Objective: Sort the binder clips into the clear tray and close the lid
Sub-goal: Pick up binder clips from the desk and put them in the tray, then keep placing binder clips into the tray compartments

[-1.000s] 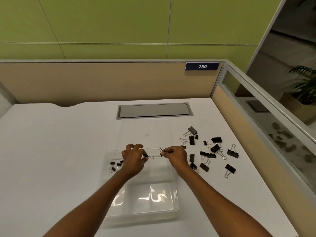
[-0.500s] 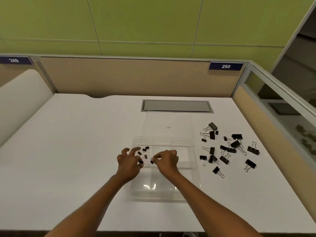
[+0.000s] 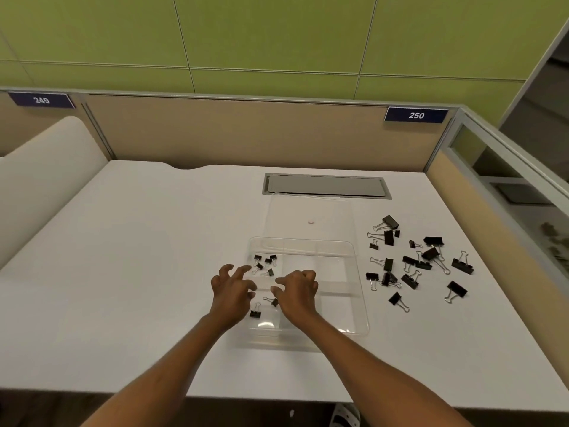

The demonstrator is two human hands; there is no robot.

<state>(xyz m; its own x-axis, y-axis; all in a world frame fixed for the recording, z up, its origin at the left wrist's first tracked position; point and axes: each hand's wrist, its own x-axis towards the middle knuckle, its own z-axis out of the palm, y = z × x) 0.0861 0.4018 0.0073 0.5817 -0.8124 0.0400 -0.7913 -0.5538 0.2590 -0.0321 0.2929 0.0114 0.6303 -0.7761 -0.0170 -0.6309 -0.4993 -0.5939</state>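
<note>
**Clips half sorted, both hands over the tray**

Hands first: my left hand (image 3: pixel 232 292) hovers over the near-left part of the clear tray (image 3: pixel 360 303), fingers spread and curled, nothing in its grasp. My right hand (image 3: pixel 297 291) sits just beside it, toward the centre of the frame, fingers bent loosely with thumb and forefinger a little apart; I see nothing pinched between them. Neither hand grips a clip.

The tray lies on the white desk (image 3: pixel 138 257) at the middle of the frame, open, with dividers splitting it into compartments. In its upper-left compartment sits a cluster of small clips (image 3: pixel 265 264). In the lower-left compartment lie two more: one small clip (image 3: pixel 255 312) just below my left hand, and another clip (image 3: pixel 272 301) partly hidden by the edge of my right hand.

The clear lid (image 3: pixel 311 217) lies flat on the desk directly above the tray in the frame, its near edge meeting the tray's far rim; whether it is hinged there I cannot tell.

To the right of the tray, spread over the desk, is the loose pile of black clips (image 3: pixel 415 260) of mixed sizes, apart from the tray wall.

Above the lid, a grey cable hatch (image 3: pixel 326 186) is set into the desk. On the partition behind, a blue tag (image 3: pixel 416 114) at upper right reads 250, and another tag (image 3: pixel 41 100) at upper left reads 249.
</note>
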